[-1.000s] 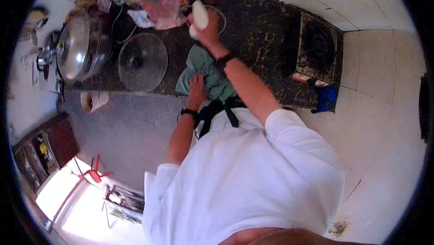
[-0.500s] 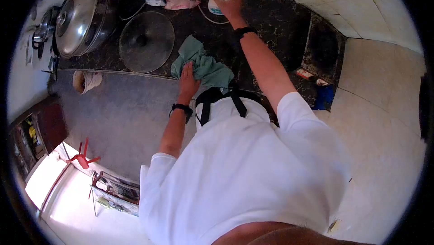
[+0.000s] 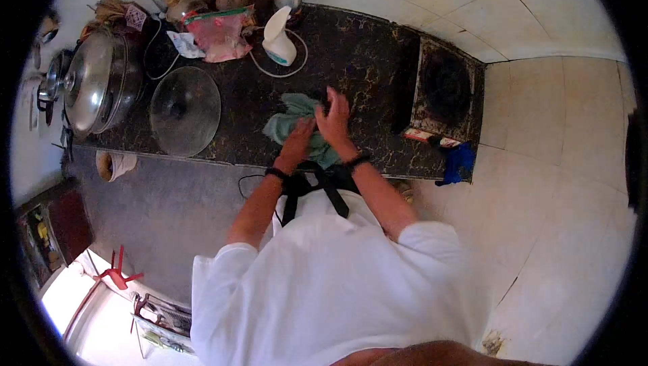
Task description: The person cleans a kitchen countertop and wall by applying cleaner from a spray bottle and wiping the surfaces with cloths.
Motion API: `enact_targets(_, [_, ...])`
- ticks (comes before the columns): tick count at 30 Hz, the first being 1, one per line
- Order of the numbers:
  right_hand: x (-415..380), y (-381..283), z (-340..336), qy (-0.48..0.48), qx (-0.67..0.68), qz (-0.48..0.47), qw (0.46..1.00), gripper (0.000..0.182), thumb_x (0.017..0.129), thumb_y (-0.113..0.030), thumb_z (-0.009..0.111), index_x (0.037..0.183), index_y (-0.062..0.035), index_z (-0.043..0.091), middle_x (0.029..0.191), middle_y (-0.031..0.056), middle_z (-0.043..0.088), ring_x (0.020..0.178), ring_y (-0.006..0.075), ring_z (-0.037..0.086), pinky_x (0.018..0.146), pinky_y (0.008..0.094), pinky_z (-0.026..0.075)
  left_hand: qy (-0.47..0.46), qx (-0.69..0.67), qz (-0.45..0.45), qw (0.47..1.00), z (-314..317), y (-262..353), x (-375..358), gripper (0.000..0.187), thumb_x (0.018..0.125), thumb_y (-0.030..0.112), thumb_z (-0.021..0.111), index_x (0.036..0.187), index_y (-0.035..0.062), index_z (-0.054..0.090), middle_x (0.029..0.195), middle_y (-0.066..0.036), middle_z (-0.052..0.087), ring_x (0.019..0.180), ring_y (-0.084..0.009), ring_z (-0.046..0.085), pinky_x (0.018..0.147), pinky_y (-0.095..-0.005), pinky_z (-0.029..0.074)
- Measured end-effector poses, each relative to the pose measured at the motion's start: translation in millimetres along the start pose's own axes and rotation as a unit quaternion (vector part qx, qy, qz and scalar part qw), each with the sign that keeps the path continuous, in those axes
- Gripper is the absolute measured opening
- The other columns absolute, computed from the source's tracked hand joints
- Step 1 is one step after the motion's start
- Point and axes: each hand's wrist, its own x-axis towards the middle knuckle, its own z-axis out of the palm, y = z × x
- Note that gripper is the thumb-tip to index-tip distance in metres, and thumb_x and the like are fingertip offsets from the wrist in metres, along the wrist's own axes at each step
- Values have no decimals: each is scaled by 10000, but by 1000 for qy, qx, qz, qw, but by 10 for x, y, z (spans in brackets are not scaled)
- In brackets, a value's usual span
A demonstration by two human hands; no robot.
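Observation:
A crumpled green cloth (image 3: 280,125) lies on the dark counter at its front edge, close to my body. My left hand (image 3: 297,142) rests on the cloth, its fingers stretched out and slightly blurred. My right hand (image 3: 334,117) is just to the right of it, over the right part of the cloth, with fingers apart and nothing in them. The white bottle (image 3: 279,45) stands farther back on the counter, beside a looped cable.
A glass lid (image 3: 185,113) and a large metal pot (image 3: 101,89) are at the left. Behind are a pink bag (image 3: 219,34) and several bottles. A blackened stove (image 3: 445,89) is at the right. The counter (image 3: 364,55) ends at a tiled wall.
My right hand has let go of the white bottle and come back to the cloth beside my left hand. The view has shifted, showing more of the back of the counter.

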Motion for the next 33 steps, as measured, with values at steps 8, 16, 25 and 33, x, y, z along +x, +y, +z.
enact_targets(8, [-557, 678, -693, -124, -90, 107, 982, 697, 866, -155, 634, 1474, -97, 297, 1378, 279, 386, 1248, 450, 416, 1010, 502, 395, 9, -519, -158, 840, 48, 479, 1600, 869, 835, 118, 710, 1514, 173, 170, 1493, -119, 333, 1383, -355, 310, 1043, -476, 385])
enact_targets(16, [272, 623, -62, -143, -132, -25, 981, 762, 817, -363, 683, 1474, -203, 332, 1447, 269, 331, 1302, 453, 370, 1048, 564, 326, 23, -544, -340, 767, 93, 33, 721, 646, 964, 462, 494, 1486, 154, 271, 1402, -86, 414, 1229, -253, 435, 976, -425, 401])
enact_targets(25, [606, 1137, -204, -204, -166, -177, 949, 606, 742, -274, 710, 1320, -205, 541, 1438, 170, 390, 1360, 390, 313, 1068, 561, 303, 173, -145, -262, 938, 281, -225, 74, 400, 869, 133, 570, 1255, 45, 509, 1196, -206, 506, 1127, -363, 482, 960, -441, 404])
enact_targets(33, [999, 991, -396, -38, -283, 100, 953, 510, 852, -365, 638, 1325, -202, 540, 1457, 225, 355, 1351, 447, 299, 952, 659, 363, 318, 47, -171, 931, -20, -127, 1042, 344, 908, 148, 557, 1234, 44, 516, 1373, -178, 426, 1291, -337, 380, 1048, -495, 312])
